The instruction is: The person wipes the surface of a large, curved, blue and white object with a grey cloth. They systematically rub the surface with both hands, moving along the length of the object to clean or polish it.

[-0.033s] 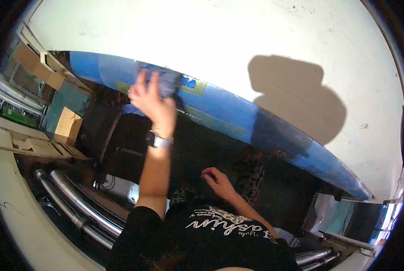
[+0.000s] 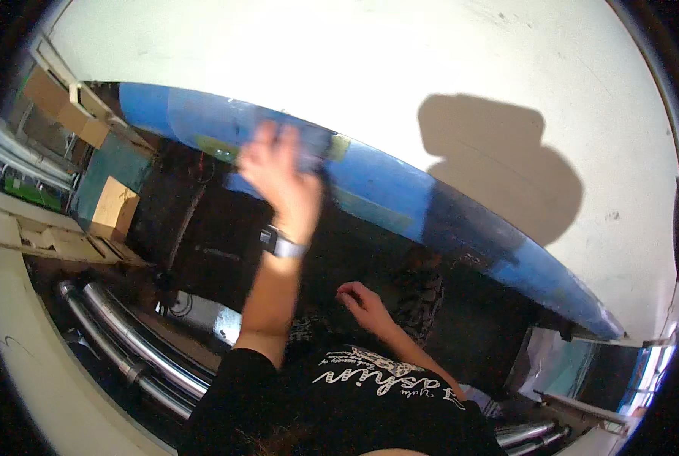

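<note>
My left hand (image 2: 278,171), blurred, presses a dark blue-grey cloth (image 2: 313,146) against a long blue strip (image 2: 389,182). The strip runs along the near edge of a white surface. Part of the cloth shows to the right of my fingers. A yellow-green label (image 2: 341,147) peeks out beside the cloth, the rest of it covered. Low in front of my shirt, my right hand (image 2: 364,300) is loosely curled, apart from the strip, and I see nothing in it.
Beyond the strip spreads the broad white surface (image 2: 316,45), with a dark shadow on its right part. Shiny metal pipes (image 2: 130,349) curve at lower left. Cardboard (image 2: 115,209) stands at far left. Below the strip is a dark recess (image 2: 354,243).
My left hand and the cloth have slid right along the blue strip, covering most of the label's printed blue marks. My right hand has stayed in place.
</note>
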The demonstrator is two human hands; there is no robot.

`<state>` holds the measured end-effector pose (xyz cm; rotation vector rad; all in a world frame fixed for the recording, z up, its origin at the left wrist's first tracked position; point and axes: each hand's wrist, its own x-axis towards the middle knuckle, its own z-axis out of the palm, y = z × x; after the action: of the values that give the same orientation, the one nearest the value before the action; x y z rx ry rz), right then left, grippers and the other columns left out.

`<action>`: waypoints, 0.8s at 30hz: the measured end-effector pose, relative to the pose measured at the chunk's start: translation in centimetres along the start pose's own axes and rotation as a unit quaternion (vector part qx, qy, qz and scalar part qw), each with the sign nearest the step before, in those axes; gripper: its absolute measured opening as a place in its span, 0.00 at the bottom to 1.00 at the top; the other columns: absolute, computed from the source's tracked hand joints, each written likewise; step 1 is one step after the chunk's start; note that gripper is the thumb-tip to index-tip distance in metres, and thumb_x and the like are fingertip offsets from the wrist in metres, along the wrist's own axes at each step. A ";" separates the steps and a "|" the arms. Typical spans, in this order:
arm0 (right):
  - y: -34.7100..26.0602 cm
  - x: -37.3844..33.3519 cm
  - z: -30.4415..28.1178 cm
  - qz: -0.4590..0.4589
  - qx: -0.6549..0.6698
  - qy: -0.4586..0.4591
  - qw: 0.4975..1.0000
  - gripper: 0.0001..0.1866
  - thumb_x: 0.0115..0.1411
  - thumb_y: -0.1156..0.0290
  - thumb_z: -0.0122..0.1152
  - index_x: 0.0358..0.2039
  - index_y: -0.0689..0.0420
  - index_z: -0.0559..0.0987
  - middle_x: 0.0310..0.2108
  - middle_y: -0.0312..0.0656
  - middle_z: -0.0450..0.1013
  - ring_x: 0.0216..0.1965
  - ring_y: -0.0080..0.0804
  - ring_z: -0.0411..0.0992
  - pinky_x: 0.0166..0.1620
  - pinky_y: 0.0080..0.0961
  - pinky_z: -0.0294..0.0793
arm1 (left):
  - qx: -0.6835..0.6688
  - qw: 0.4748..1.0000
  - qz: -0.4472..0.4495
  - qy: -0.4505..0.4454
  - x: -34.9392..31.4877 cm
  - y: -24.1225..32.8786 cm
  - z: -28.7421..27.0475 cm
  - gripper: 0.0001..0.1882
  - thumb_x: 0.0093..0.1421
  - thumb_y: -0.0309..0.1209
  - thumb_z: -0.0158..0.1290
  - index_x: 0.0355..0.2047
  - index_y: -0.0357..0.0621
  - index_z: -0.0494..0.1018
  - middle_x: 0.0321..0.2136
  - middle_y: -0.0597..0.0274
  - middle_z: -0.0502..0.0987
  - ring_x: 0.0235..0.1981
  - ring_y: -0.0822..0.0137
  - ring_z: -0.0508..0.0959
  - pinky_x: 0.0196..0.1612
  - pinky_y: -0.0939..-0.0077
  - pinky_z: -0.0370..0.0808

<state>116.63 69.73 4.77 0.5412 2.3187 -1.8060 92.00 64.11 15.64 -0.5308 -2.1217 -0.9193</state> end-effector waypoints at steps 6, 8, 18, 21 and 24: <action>0.1 1.7 1.1 -0.137 -0.043 -0.011 0.990 0.12 0.59 0.69 0.52 0.42 0.59 0.72 0.39 0.46 0.72 0.38 0.39 0.72 0.39 0.28 0.71 | -0.157 0.937 0.271 -0.154 -6.0 7.0 -1.0 0.26 0.32 0.28 0.58 0.38 0.54 0.73 0.47 0.65 0.68 0.43 0.58 0.68 0.39 0.58 0.63; -0.2 1.9 0.0 -0.101 -0.040 -0.010 0.994 0.12 0.59 0.69 0.52 0.42 0.59 0.72 0.39 0.46 0.72 0.38 0.39 0.72 0.40 0.27 0.71 | -0.036 0.913 0.272 -0.302 -2.6 4.0 -1.5 0.27 0.32 0.28 0.58 0.39 0.56 0.73 0.47 0.65 0.68 0.42 0.58 0.69 0.39 0.58 0.63; 1.9 -0.1 1.4 -0.034 -0.013 -0.032 0.999 0.12 0.60 0.68 0.52 0.42 0.59 0.72 0.39 0.47 0.72 0.39 0.37 0.72 0.42 0.28 0.70 | -0.034 0.998 0.021 -0.056 -1.4 2.7 -1.6 0.25 0.34 0.21 0.52 0.39 0.48 0.73 0.43 0.54 0.69 0.41 0.50 0.66 0.40 0.58 0.62; 0.2 0.4 1.4 -0.067 -0.064 -0.039 0.995 0.13 0.60 0.68 0.52 0.43 0.59 0.71 0.41 0.48 0.72 0.41 0.42 0.72 0.44 0.30 0.69 | -0.161 0.960 0.187 -0.133 -6.3 7.1 -0.6 0.25 0.35 0.27 0.55 0.40 0.54 0.74 0.48 0.63 0.68 0.44 0.57 0.66 0.41 0.60 0.62; -1.0 0.7 -0.4 -0.025 -0.084 -0.025 0.996 0.12 0.60 0.69 0.51 0.43 0.59 0.71 0.40 0.47 0.72 0.41 0.38 0.72 0.44 0.29 0.70 | -0.085 0.923 0.252 -0.280 -2.8 3.4 -1.7 0.31 0.33 0.27 0.58 0.43 0.59 0.73 0.49 0.67 0.67 0.46 0.57 0.66 0.40 0.58 0.63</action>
<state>115.65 70.03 5.56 0.4117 2.4412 -1.6057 96.70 64.84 15.74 -1.4983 -2.2155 -0.7018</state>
